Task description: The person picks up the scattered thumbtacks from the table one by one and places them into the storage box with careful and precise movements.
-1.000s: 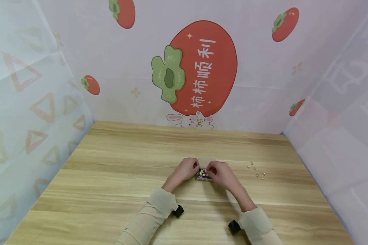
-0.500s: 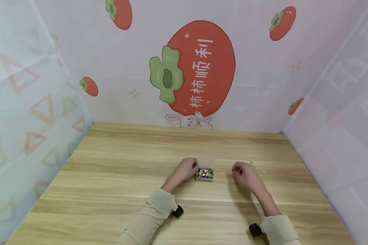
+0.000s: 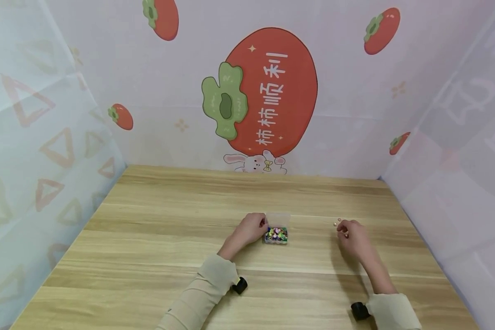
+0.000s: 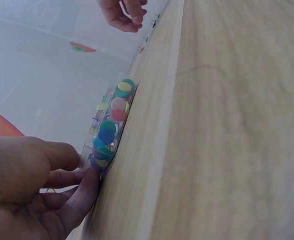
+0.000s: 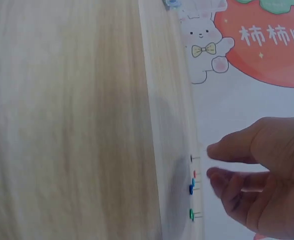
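Note:
A small clear plastic box point(image 3: 276, 241) full of thumbtacks with coloured heads stands on the table, its clear lid point(image 3: 278, 219) raised at the back. My left hand point(image 3: 249, 230) pinches the box by its left end; in the left wrist view thumb and fingers press on that corner. Over the loose thumbtacks on the right hovers my right hand point(image 3: 356, 239). The right wrist view shows its thumb and fingers apart with nothing between them. Near the fingertips are a green thumbtack point(image 5: 191, 214) and a blue thumbtack point(image 5: 191, 189), points up. In the head view the hand hides several of them.
The wood-grain table point(image 3: 169, 229) reaches to a printed back cloth point(image 3: 169, 142) with a large red persimmon. Cloth walls stand at the left and right. A black wrist camera point(image 3: 240, 285) sits below the left sleeve, and another black camera point(image 3: 360, 310) by the right sleeve.
My right hand has left the box and moved right to the loose thumbtacks. The left hand has stayed at the box, which has not moved.

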A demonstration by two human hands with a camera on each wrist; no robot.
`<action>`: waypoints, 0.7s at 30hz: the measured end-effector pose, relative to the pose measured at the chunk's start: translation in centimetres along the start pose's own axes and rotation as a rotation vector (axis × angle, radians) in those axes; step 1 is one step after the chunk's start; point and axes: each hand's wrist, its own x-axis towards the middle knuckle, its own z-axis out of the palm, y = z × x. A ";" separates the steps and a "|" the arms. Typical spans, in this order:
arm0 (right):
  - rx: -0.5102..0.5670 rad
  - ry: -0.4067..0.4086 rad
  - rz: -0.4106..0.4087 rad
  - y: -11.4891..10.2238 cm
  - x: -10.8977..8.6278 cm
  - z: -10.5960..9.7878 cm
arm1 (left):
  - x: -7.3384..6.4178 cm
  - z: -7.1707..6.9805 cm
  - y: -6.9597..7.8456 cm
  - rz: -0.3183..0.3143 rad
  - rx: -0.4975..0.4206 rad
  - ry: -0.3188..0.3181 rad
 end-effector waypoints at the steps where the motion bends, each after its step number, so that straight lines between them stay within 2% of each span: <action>1: -0.024 -0.005 0.006 0.1 0.0 -0.1 | 0.0 0.0 0.0 0.003 0.000 0.002; 4: -0.089 -0.054 0.025 0.2 -0.1 -0.2 | 0.0 0.0 0.0 0.007 -0.002 0.004; 8: -0.118 -0.098 0.029 0.4 -0.1 -0.1 | -0.1 -0.2 0.1 0.011 -0.016 0.003; 21: -0.091 -0.074 0.049 0.7 0.3 0.6 | -0.1 -0.2 0.1 0.010 -0.025 0.004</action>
